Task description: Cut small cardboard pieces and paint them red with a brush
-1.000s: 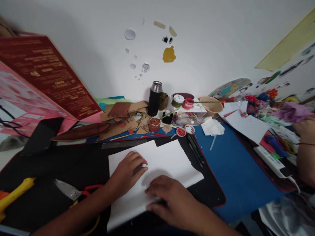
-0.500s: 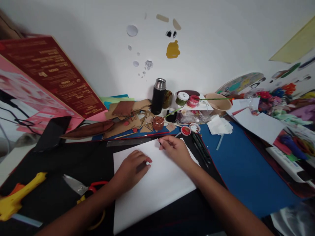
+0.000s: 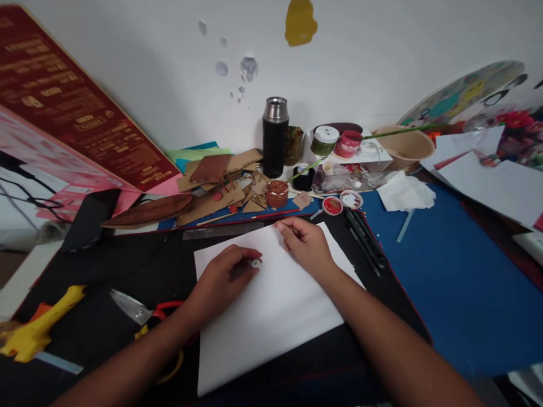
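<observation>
My left hand [image 3: 227, 282] is over the left part of a white paper sheet [image 3: 271, 339]. Its thumb and forefinger pinch a small round whitish disc [image 3: 255, 263] with a dark centre, too small to name for certain. My right hand [image 3: 307, 243] is closed, its thumb and fingertips pressed together by the sheet's top edge. What that pinch holds, if anything, I cannot make out. The sheet lies slightly askew on a black mat [image 3: 139, 265]. Red and yellow scissors [image 3: 136, 310] lie partly hidden under my left forearm.
A yellow glue gun [image 3: 46, 328] lies at left. Behind the sheet are a ruler [image 3: 223, 230], cardboard scraps [image 3: 212, 206], a black flask [image 3: 275, 141], a brown paint jar [image 3: 277, 195] and a red paint lid [image 3: 332, 206]. Dark pens [image 3: 365, 240] and a crumpled tissue [image 3: 405, 191] are at right.
The view has tilted down and come closer. The disc in my left hand now shows its round face. My right fingertips have shifted slightly up towards the sheet's top edge.
</observation>
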`<state>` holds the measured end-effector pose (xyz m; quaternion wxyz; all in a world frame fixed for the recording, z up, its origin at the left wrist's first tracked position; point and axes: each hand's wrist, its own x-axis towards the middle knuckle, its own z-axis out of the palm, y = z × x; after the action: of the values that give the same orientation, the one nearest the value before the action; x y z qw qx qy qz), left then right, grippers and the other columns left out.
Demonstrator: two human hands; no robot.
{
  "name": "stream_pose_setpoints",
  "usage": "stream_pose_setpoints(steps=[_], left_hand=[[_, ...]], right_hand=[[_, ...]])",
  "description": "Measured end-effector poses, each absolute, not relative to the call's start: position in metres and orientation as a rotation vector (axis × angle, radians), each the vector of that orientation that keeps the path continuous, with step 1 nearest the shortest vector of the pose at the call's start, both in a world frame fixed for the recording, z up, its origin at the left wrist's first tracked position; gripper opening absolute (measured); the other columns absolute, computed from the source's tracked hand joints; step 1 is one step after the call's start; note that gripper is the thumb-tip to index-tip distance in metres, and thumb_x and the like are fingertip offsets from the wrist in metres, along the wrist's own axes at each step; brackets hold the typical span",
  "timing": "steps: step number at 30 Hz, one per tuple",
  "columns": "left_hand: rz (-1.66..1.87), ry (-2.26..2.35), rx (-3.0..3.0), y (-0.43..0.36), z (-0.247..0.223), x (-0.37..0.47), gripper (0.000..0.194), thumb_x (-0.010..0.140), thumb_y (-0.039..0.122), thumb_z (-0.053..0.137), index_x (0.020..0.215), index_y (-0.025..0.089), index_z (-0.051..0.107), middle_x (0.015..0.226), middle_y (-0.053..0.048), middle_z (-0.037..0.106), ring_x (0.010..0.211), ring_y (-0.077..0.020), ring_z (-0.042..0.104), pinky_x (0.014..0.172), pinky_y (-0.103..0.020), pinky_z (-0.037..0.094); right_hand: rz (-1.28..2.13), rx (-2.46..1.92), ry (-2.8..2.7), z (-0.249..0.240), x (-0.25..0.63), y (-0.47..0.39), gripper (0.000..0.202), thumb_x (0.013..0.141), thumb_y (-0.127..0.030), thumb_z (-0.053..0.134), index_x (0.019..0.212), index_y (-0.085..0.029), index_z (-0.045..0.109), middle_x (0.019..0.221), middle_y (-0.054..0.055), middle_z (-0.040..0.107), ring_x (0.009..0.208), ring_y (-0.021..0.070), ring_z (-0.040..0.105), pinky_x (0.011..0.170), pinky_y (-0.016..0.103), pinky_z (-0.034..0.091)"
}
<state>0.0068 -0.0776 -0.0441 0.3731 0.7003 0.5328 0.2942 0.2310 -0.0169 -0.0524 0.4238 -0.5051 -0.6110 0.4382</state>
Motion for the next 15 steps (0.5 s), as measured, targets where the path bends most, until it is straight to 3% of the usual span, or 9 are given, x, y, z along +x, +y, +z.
stream_pose_setpoints(steps=[7,15], left_hand=[[0.728,1.39,1.764,-0.074,-0.041,0.005,0.018,0.091,0.03,0.066,0.106,0.025,0.075,0.102,-0.004,0.076,0.092,-0.0209,0.071,0.086,-0.033,0.057],[0.528,1.421,1.799,-0.039,-0.027,0.027,0.015,0.086,0.033,0.07,0.098,0.024,0.073,0.085,0.0,0.071,0.074,-0.0191,0.065,0.068,-0.03,0.052]], right_hand=[[1.192,-1.209,-1.394,-0.051,0.23,-0.014,0.031,0.094,-0.046,0.066,0.092,-0.017,0.077,0.055,-0.004,0.058,0.051,0.0129,0.052,0.052,0.024,0.04],[1.221,-1.141,-1.169,-0.05,0.234,-0.008,0.032,0.092,-0.047,0.069,0.094,-0.015,0.075,0.05,-0.006,0.054,0.046,0.0115,0.045,0.051,0.025,0.036]])
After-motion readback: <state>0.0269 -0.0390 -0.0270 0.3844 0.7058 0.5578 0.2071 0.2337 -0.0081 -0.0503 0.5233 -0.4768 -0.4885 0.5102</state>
